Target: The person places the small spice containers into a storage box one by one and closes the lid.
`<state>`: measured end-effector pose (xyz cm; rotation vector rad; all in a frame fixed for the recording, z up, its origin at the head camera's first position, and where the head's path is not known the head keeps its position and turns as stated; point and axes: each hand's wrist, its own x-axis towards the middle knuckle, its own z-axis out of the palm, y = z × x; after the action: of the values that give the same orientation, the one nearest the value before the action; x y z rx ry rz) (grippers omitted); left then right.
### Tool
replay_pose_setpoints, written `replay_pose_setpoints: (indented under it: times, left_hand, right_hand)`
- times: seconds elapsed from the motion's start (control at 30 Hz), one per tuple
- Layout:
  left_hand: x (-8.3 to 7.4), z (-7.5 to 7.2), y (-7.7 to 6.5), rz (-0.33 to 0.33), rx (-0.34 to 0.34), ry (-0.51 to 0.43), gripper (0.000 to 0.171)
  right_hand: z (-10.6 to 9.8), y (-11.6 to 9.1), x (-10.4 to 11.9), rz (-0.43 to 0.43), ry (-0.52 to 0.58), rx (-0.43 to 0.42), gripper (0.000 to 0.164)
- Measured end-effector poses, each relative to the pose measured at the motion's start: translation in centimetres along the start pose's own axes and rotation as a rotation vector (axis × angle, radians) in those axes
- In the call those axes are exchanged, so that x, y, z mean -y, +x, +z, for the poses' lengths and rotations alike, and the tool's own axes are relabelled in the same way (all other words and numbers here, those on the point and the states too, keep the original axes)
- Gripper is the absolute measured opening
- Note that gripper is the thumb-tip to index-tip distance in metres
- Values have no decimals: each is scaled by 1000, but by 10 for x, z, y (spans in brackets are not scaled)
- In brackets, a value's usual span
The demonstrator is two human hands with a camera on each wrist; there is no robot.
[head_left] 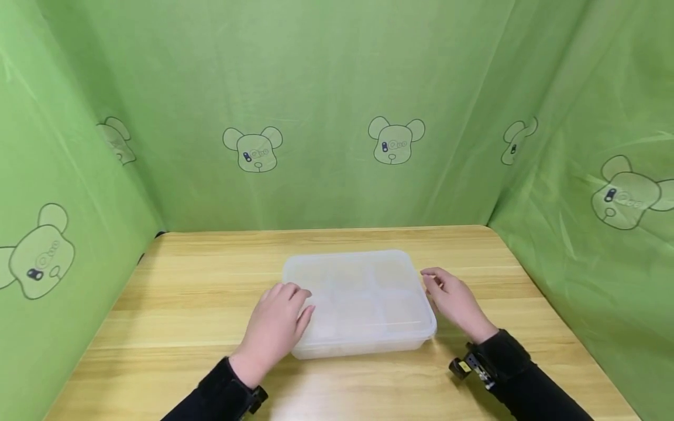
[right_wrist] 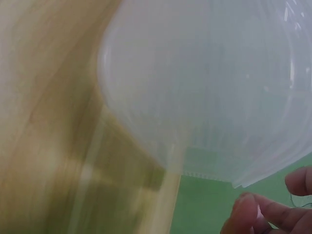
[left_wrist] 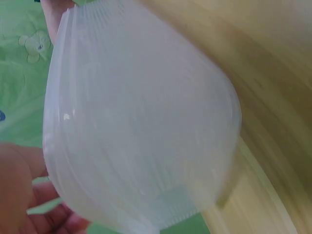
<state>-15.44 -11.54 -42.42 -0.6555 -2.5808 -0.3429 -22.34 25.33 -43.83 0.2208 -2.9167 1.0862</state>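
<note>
A translucent white plastic box (head_left: 358, 304) with a rounded lid stands on the wooden table, faint compartment outlines showing through the lid. At its left side, my left hand (head_left: 276, 321) overlaps the lid's edge in the head view, fingers loosely bent. The left wrist view has the box wall (left_wrist: 141, 117) filling the middle, with the left fingers (left_wrist: 46, 214) right at the lid's rim. Beside the right edge is my right hand (head_left: 455, 301), its fingers relaxed. In the right wrist view, the right fingertips (right_wrist: 243, 204) lie just off the box corner, holding nothing.
The light wooden table (head_left: 184, 304) extends around the box. Green cloth (head_left: 326, 70) with bear-head prints hangs at the back and both sides. Black sleeves cover both forearms, and a small wrist device (head_left: 474, 368) sits at the right wrist.
</note>
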Motion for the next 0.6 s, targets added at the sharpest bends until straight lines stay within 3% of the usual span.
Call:
replay_pose_setpoints:
  times: [0.27,0.43,0.6]
  left_hand:
    - [13,-3,-4,-216,42,24,34]
    - [19,1,-6,-288,86,25,39]
    - [21,4,-6,-319,98,1,41]
  right_hand:
    - [0,4,11,-66,-98,-66,42]
    - [2,6,12,-98,-129,-77,37]
    - [5,6,14,-117,-132,-69,36]
